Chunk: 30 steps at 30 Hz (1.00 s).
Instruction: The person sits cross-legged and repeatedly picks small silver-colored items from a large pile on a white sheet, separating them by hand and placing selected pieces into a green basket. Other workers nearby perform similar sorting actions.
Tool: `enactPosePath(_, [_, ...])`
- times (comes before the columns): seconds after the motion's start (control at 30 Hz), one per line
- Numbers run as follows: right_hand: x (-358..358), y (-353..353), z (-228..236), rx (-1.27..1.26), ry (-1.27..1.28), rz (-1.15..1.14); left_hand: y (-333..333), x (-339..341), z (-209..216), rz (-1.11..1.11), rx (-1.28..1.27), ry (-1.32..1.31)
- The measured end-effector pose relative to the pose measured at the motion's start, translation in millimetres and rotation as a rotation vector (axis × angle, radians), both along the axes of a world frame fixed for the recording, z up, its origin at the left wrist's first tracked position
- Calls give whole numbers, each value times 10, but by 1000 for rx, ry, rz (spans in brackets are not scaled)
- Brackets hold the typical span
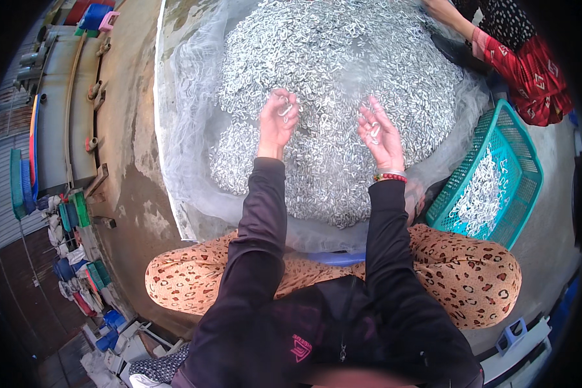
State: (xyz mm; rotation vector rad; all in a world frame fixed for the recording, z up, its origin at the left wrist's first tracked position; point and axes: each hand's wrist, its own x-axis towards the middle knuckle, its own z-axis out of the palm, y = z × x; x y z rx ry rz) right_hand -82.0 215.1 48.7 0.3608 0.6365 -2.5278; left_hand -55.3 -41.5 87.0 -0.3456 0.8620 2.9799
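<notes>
Behind both hands (279,126) (385,139), pink jacket lettering (301,342) shows.

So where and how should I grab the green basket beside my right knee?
I'd take the basket by its rim, one hand on each of two opposite sides, coming from above: the top is open, and the silver pieces lie down inside, leaving edges to grip.

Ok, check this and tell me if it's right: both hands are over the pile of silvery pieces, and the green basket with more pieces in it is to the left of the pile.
One thing is wrong: in the head view, the basket is to the right of the pile. The left hand and right hand are over the pile, as you said.
</notes>
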Motion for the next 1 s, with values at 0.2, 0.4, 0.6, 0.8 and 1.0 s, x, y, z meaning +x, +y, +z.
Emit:
enactPosePath(0.2, [-354,-419,-329,955,298,369,-62,-137,-442,-47,-1649,-458])
enactPosePath(0.4, [-679,-1091,-515,1902,780,635,157,-279,-915,-127,-2047,-331])
enactPosePath(0.6, [-273,-987,-584,1916,1135,1055,412,206,-1132,-319,-2051,-69])
enactPosePath(0.8, [26,-359,-386,1394,1069,1144,232,680,-680,-767,-1341,-168])
enactPosePath(1.0, [74,140,153,1082,446,902,155,545,-9,-820,-1006,-259])
